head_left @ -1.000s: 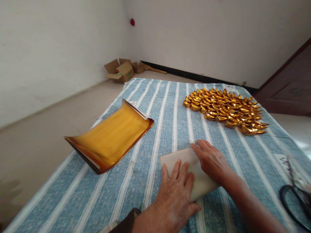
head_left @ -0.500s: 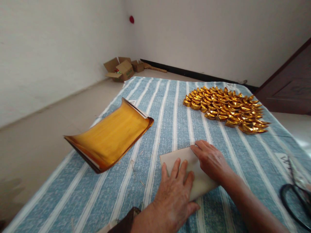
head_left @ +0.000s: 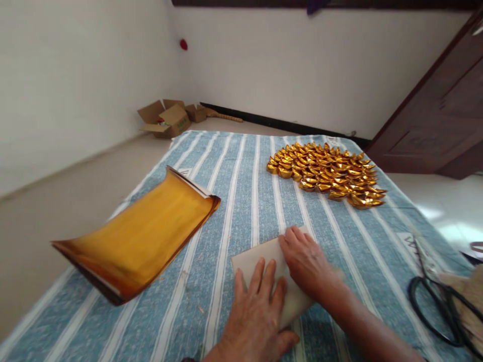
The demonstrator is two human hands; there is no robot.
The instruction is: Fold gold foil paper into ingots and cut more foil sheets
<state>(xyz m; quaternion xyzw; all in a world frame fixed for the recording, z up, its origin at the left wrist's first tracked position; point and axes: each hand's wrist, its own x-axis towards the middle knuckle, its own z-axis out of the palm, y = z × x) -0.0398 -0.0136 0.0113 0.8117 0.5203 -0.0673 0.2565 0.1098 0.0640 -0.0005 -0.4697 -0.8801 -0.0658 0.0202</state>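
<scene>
Right hand (head_left: 306, 260) slid leftward, grip unclear; left hand (head_left: 254, 311) splayed on sheet (head_left: 296, 299), lengthwise far-left

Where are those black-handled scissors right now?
In the head view, the scissors lie at the lower right on the striped cloth, to the right of the person's right hand.

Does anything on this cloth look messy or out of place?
Slightly: a few tiny pale scraps litter the blue-and-white striped cloth, and the stacked glossy gold sheets curl up at their ends instead of lying flat.
</scene>
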